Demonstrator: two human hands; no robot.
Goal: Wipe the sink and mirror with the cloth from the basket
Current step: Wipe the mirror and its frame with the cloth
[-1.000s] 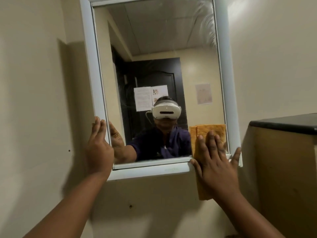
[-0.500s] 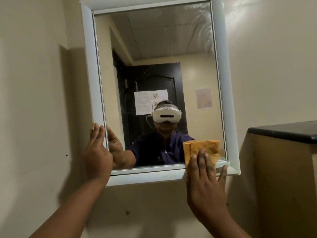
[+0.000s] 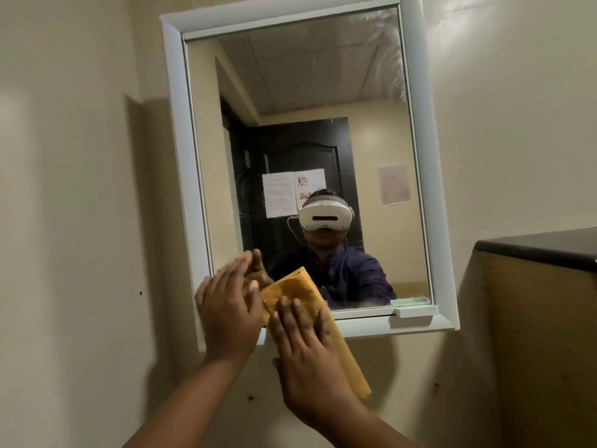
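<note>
A white-framed mirror (image 3: 310,150) hangs on the cream wall, tilted in view. My right hand (image 3: 307,350) lies flat with spread fingers on an orange cloth (image 3: 300,292), pressing it against the mirror's lower left corner and bottom frame. The cloth's lower end hangs below the frame to the right of my wrist. My left hand (image 3: 227,312) is flat over the lower left frame corner, its fingers apart and blurred, touching the cloth's left edge. Neither sink nor basket is in view.
A small white ledge (image 3: 415,310) sits at the mirror's bottom right. A dark-topped wooden cabinet (image 3: 542,318) juts out at the right. The mirror reflects a person in a headset and a dark door. Bare wall (image 3: 71,221) lies to the left.
My right hand slid the cloth leftward along the mirror's bottom edge, from the right corner to the left. My left hand shifted from the left frame side down to the corner beside the cloth.
</note>
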